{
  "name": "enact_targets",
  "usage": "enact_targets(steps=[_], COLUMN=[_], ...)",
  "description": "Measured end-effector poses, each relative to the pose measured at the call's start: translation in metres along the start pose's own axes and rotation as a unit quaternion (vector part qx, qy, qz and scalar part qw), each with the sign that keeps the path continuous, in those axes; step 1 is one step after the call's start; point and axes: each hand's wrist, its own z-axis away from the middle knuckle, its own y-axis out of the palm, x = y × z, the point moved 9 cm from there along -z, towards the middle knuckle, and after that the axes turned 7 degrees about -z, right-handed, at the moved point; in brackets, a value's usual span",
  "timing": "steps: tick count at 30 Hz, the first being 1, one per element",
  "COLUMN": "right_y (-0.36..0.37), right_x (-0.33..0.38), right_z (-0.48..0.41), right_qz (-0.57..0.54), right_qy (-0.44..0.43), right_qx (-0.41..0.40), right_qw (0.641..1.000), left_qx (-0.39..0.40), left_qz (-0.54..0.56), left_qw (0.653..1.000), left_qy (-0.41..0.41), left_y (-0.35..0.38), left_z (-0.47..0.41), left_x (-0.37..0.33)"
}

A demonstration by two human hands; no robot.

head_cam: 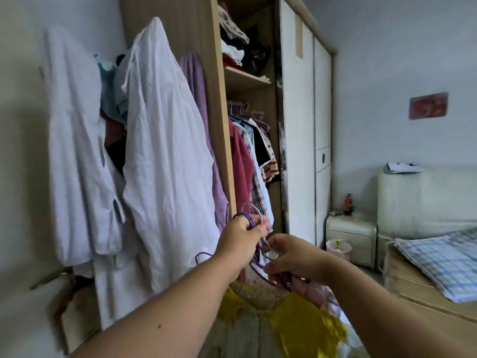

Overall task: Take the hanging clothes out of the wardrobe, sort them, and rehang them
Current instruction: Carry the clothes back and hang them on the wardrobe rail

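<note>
My left hand (241, 237) grips the hooks of several purple and pale hangers (251, 215) in front of the open wardrobe (219, 99). From those hangers hang a yellow and beige garment (284, 319) and a pink one (307, 288), low in the centre. My right hand (291, 257) pinches one hanger's neck just below the left hand. Inside the wardrobe, several shirts (254, 156) hang on the rail: red, checked, white and striped.
White garments (165, 151) and a lilac one (198, 99) hang on the wall left of the wardrobe. Folded clothes fill the upper shelf (245, 76). A white sliding door (299, 125), a bedside cabinet (351, 236) and a bed with a checked pillow (438, 262) lie to the right.
</note>
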Motion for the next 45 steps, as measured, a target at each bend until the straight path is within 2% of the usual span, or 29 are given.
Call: enact_targets(steps=[6,9,12,17,25,28,31,35,39,45], right_y=[-0.029,-0.046,-0.070,-0.131,-0.232,-0.253,-0.267,-0.282,-0.312,-0.331], right_x=[-0.006,-0.018,-0.031,-0.046,-0.007,0.008,0.017,0.012,0.007,-0.005], right_z=[-0.047,-0.074,-0.109,-0.193,-0.332,-0.373,-0.412,-0.451,-0.487,-0.549], right_qz=[-0.014,-0.012,-0.020,-0.006,0.044,0.021,0.019,-0.043,-0.082,-0.047], right_qy=[0.014,0.012,0.009,-0.014,-0.065,-0.077,-0.083,-0.067,-0.073,-0.094], right_qx=[-0.039,-0.047,-0.046,-0.031,0.006,0.030,0.059,0.122,0.149,0.160], right_qw=[0.999,0.999,0.999,0.999,0.997,0.996,0.995,0.989,0.983,0.982], left_qx=[0.042,0.030,0.019,0.023,-0.042,-0.051,-0.058,-0.046,-0.057,-0.083], left_qz=[0.056,0.003,0.000,0.084,0.114,0.123,0.148,0.156,0.149,0.137], left_qw=[0.997,1.000,1.000,0.996,0.990,0.987,0.983,0.980,0.977,0.979], left_qy=[-0.032,-0.005,0.021,0.024,0.067,0.085,0.094,0.111,0.142,0.128], left_y=[0.007,0.019,0.040,0.088,0.104,0.097,0.092,0.104,0.116,0.120], left_z=[-0.060,-0.091,-0.134,-0.231,-0.399,-0.446,-0.484,-0.525,-0.563,-0.618], left_x=[0.007,0.012,0.018,0.016,-0.021,-0.032,-0.034,-0.037,-0.045,-0.030])
